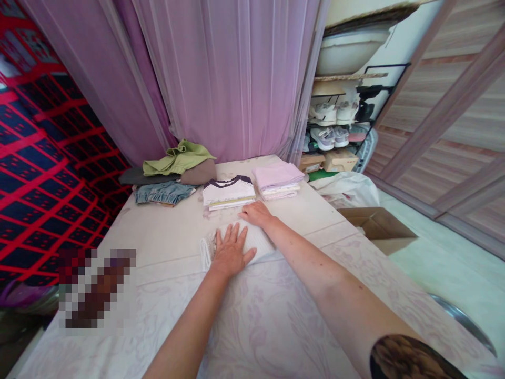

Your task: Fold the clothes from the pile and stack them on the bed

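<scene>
A white ribbed knit garment (258, 245), folded into a flat bundle, lies on the bed in front of me. My left hand (230, 252) presses flat on its left half with the fingers spread. At the bundle's far edge, my right hand (255, 213) is closed, its curled fingers on the fabric there; the thumb is mostly hidden. Just beyond sits a stack of folded clothes topped by a white shirt with a dark collar (229, 192). To its right is a pile of folded pink cloths (276, 179).
Blue denim bottoms (163, 193), a green garment (179, 159) and a brown one (200, 172) are heaped at the far left. Purple curtains (236, 79) hang behind the bed (169, 295). On the right stand a shoe rack (335, 126) and an open cardboard box (379, 226).
</scene>
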Demonstrator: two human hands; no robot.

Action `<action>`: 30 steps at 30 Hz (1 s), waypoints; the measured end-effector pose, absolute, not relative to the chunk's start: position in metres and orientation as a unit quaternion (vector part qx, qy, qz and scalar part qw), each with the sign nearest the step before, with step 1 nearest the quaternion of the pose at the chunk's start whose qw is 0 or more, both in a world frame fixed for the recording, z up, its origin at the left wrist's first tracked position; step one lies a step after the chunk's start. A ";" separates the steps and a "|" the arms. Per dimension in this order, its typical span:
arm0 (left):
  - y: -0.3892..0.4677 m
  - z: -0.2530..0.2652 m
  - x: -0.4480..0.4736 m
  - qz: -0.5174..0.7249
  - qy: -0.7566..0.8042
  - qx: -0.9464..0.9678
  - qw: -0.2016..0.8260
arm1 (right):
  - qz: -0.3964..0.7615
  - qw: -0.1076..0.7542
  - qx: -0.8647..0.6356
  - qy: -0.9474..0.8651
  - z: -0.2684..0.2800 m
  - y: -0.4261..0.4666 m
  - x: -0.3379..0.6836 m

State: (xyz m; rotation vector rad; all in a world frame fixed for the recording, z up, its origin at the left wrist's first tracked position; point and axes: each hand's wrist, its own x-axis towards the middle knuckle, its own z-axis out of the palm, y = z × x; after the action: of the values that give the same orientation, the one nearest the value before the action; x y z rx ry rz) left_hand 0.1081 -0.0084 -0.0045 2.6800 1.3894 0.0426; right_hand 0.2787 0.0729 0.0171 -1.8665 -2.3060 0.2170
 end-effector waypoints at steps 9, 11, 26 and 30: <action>-0.006 -0.003 0.111 0.000 0.464 0.882 0.080 | 0.070 0.184 -0.618 -0.761 0.003 0.027 0.268; -0.004 0.003 0.110 -0.017 0.463 0.881 0.094 | 0.083 0.182 -0.628 -0.752 -0.010 0.013 0.269; -0.003 0.007 0.066 0.008 0.536 0.842 0.056 | 0.105 0.097 -0.646 -0.750 0.003 -0.021 0.233; 0.003 0.005 0.055 0.096 0.525 0.838 0.113 | 0.120 0.113 -0.640 -0.751 -0.002 -0.024 0.236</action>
State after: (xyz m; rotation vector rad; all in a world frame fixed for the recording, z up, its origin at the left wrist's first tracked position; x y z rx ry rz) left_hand 0.0550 0.0026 0.0050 2.4593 1.5392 0.2831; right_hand 0.2364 -0.0243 -0.0023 -1.8771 -2.2026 0.3518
